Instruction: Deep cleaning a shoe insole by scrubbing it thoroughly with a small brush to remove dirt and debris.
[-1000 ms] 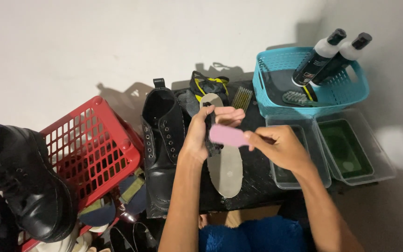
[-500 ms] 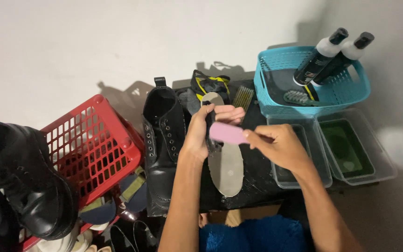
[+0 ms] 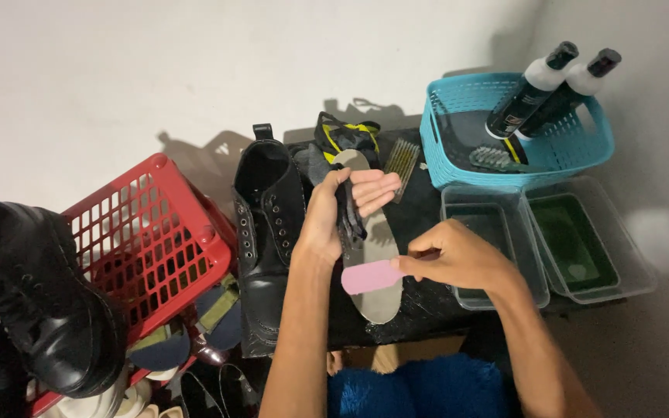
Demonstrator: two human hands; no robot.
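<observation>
**Insole held flat and worked with a small pink brush**

A black mat (image 3: 427, 224) is spread over the low counter, and everything is placed relative to it. Off its left edge a red basket (image 3: 149, 240) is seen; on its left part a black boot (image 3: 269, 232) is stood. Beyond its right edge a teal basket (image 3: 516, 128) and two clear trays (image 3: 543, 240) are set. Along the mat's middle the grey insole (image 3: 373, 263) is laid lengthwise. It is judged light, thin and bendable, so it is best pinned near one end. Its far end is clasped by the left hand (image 3: 334, 213), whose grip is closed around the edge, with a dark cloth apparently held too. The pink brush (image 3: 371, 276) is pinched in the closed grip of the right hand (image 3: 458, 255), over the insole's near half; it is judged light and rigid.
</observation>
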